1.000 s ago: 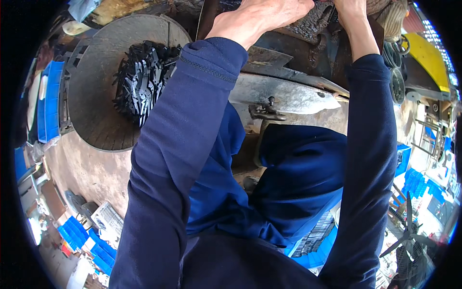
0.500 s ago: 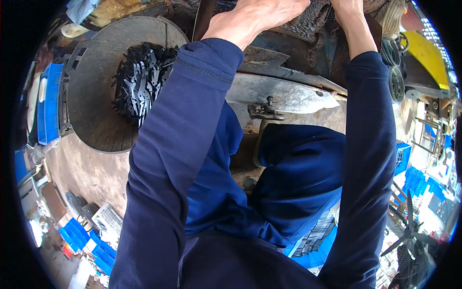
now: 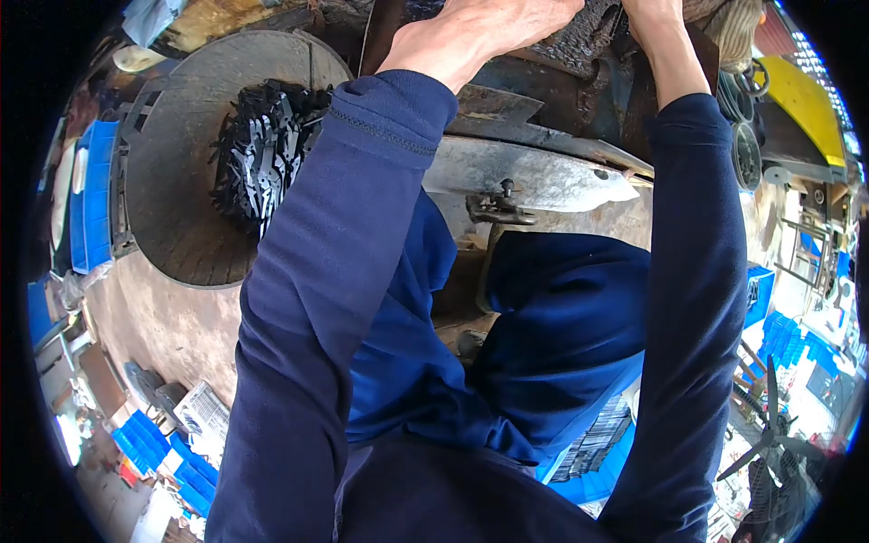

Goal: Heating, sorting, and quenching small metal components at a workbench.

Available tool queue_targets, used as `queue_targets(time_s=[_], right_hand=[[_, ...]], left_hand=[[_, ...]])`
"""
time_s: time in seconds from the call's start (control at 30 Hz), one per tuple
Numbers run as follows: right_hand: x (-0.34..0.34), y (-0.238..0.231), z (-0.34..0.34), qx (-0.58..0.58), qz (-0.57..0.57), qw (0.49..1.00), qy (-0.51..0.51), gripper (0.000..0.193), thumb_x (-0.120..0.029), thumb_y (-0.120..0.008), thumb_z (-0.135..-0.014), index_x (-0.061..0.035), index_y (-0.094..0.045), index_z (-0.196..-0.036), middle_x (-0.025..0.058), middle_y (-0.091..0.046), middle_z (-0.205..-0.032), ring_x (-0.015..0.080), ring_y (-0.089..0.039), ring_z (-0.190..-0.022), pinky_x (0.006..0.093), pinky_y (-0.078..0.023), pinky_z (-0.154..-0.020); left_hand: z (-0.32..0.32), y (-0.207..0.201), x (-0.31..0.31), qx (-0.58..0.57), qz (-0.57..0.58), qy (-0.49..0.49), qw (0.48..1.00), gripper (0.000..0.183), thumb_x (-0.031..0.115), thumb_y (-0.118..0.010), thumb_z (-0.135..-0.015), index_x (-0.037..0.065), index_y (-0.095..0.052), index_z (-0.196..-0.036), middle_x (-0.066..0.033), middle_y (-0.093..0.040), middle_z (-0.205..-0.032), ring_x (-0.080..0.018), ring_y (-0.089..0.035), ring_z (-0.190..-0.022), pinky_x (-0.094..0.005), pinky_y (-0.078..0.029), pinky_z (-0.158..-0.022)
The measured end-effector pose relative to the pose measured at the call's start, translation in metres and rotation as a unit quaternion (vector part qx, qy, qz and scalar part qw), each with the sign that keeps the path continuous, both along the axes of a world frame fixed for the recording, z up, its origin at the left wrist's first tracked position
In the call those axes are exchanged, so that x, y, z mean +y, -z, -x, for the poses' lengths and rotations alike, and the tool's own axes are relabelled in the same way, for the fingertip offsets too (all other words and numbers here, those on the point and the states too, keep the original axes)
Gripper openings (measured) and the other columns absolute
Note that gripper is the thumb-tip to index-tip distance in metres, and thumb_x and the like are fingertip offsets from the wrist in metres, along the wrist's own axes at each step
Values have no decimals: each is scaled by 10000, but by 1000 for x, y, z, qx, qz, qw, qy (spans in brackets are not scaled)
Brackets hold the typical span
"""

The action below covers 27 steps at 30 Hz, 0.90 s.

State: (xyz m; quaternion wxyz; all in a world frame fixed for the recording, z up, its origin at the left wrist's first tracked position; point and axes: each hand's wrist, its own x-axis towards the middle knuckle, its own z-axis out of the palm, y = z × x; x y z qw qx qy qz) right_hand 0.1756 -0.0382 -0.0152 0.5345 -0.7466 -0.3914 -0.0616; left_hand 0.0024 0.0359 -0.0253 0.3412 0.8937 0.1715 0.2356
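At the top edge, my left hand (image 3: 484,34) reaches over a dark, grimy machine bed (image 3: 579,41), its back and wrist showing. The picture's edge cuts off its fingers, so what they hold or touch is hidden. To its right, my right hand (image 3: 654,20) is also over the bed, seen mostly as a wrist, with the fingers out of the picture. Left of my left forearm stands a large round metal pan (image 3: 172,190) with a heap of thin dark metal pieces (image 3: 267,158). Some of the pieces catch the light.
A pale, worn metal plate (image 3: 534,172) runs along the machine's front, with a small clamp (image 3: 500,206) below it. Blue bins (image 3: 93,195) stand beyond the pan. A blue tray of stacked dark pieces (image 3: 597,452) lies beside my leg. A black fan (image 3: 772,443) stands at lower right.
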Motion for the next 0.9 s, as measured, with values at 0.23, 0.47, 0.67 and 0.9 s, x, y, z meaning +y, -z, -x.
queue_targets(time_s=[0.23, 0.47, 0.67, 0.9], right_hand=[[-3, -5, 8, 11, 11, 1000, 8, 395, -383, -661, -965, 10, -683, -993, 86, -707, -797, 181, -622, -675, 341, -493, -630], [-4, -7, 7, 26, 21, 999, 5, 394, -378, -663, -964, 15, -685, -954, 86, -701, -785, 171, -594, -622, 339, -481, -592], [-2, -4, 4, 12, 8, 1000, 7, 392, -377, -658, -966, 13, -692, -936, 86, -699, -782, 180, -593, -623, 340, -478, -594], [-2, -4, 5, 10, 5, 1000, 6, 389, -374, -660, -964, 13, -693, -937, 88, -698, -780, 177, -594, -637, 339, -476, -611]], left_hand=[[6, -2, -2, -22, -11, 5, 1000, 345, 243, -602, -899, -58, -713, -1026, -314, -697, -1004, -466, -679, -987, -507, -533, -869], [1, -3, -1, 3, -4, 0, 1000, 345, 238, -598, -898, -64, -714, -1017, -316, -698, -994, -467, -680, -979, -506, -534, -868], [1, -2, -1, -4, -2, 0, 1000, 343, 236, -602, -897, -66, -714, -1014, -318, -697, -992, -468, -681, -974, -508, -533, -865], [2, -2, -2, -4, 0, -1, 1000, 341, 238, -605, -898, -61, -714, -1020, -320, -697, -1000, -473, -680, -976, -510, -533, -864]])
